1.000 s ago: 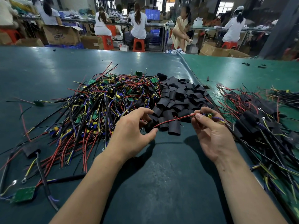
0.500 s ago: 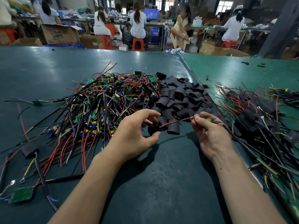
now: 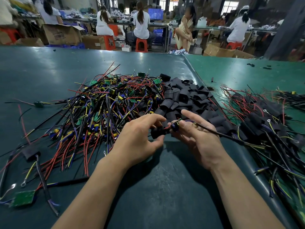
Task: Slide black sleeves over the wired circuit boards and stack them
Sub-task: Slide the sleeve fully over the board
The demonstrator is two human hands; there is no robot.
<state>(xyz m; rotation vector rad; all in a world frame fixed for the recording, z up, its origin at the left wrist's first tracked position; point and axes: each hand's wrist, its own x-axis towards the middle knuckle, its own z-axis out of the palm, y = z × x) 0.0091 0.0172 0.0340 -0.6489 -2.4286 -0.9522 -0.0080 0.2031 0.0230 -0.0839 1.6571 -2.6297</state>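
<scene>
Dark green table [image 3: 49, 66], spanning the whole foreground, with a lighter green mat [image 3: 247, 75] adjoining on the right. Three heaps upon these surfaces: one broad tangle of unsleeved wired circuit boards [image 3: 102, 109] at centre-left, red, yellow, blue and black leads too many to count; one pile of loose black sleeves [image 3: 186, 98] touching its right edge, likewise too many to count; one stack of sleeved boards [image 3: 257, 124] well to the right, across the mat's edge. Two bare forearms entering from below. Left hand [image 3: 137, 139], fingers curled, pinching one black sleeve [image 3: 157, 132] between thumb and fingertips, just above the table. Right hand [image 3: 199, 138], palm up, index finger extended, remaining fingers curled round one wired circuit board [image 3: 175, 125], its red lead entering the sleeve, its long black cable [image 3: 231, 137] trailing right toward the stack. One separate green board [image 3: 23, 198] at lower left, with one lone sleeved piece [image 3: 31, 153] above it. Five seated persons at benches in the background, plus cardboard boxes [image 3: 62, 34] and orange stools [image 3: 140, 44].
</scene>
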